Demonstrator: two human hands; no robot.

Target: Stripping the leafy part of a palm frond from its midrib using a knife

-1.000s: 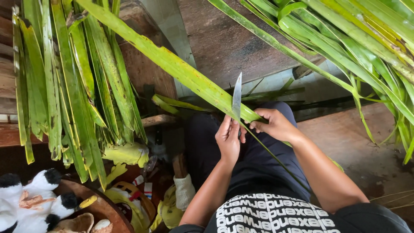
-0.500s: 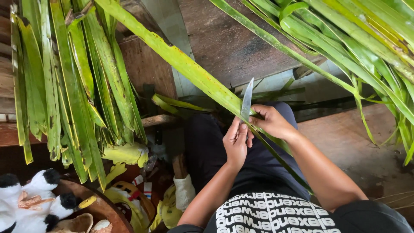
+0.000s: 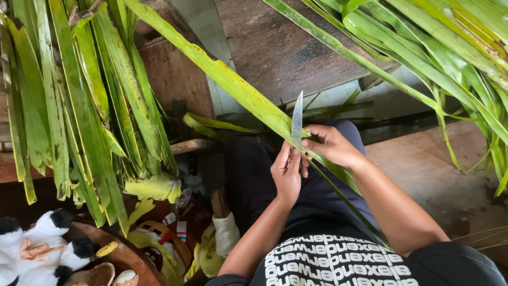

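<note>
A knife [image 3: 297, 119] is clamped in the left hand [image 3: 286, 172], blade toward 12 o'clock. The long palm leaf [image 3: 222, 79] is pinched by the right hand [image 3: 332, 145]. Cut leaves [image 3: 79, 106] hang at 9 o'clock, a plush toy [image 3: 37, 246] lies at 7.

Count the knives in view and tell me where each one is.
1. The knife is in the left hand, blade pointing up against the long green leaf that the right hand grips. Others could be hidden under the leaf piles.

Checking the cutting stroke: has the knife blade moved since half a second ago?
Yes. The knife blade tilted back upright, its tip swinging left against the dark wooden board.
</note>
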